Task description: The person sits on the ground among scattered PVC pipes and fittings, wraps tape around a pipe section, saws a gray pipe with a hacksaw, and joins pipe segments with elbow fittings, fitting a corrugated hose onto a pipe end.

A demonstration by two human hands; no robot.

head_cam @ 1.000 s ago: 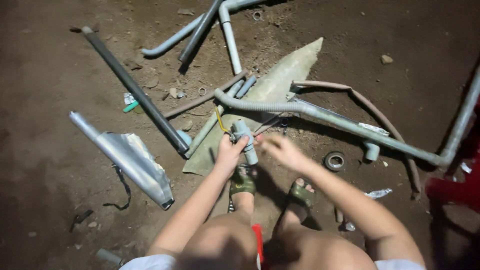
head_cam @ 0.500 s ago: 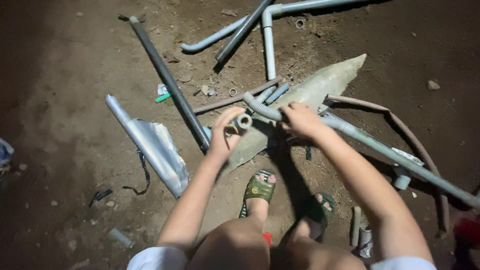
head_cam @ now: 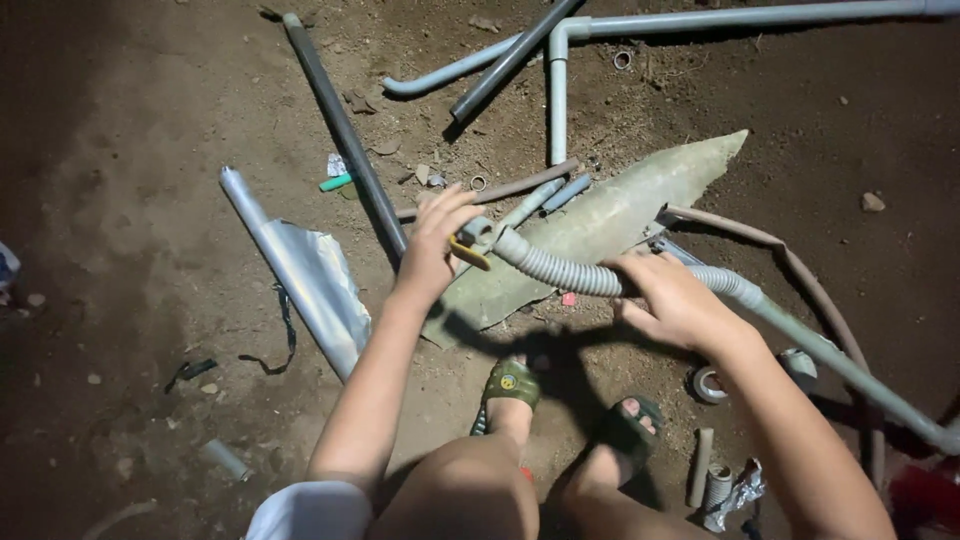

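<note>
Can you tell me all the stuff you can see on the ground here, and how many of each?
ribbed hose: one, grey, held across the middle
yellow piece: one, at the hose's end
flat shard: one, grey-green, under the hose
dark pipe: one, black, upper left
grey pipes: several, along the top
silver sheet: one, shiny, on the left
brown hose: one, curved, on the right
tape roll: one, grey, lower right
green bit: one, beside the dark pipe
sandals: two, green, on the feet
left hand: at the hose's end
right hand: gripping the hose
</note>
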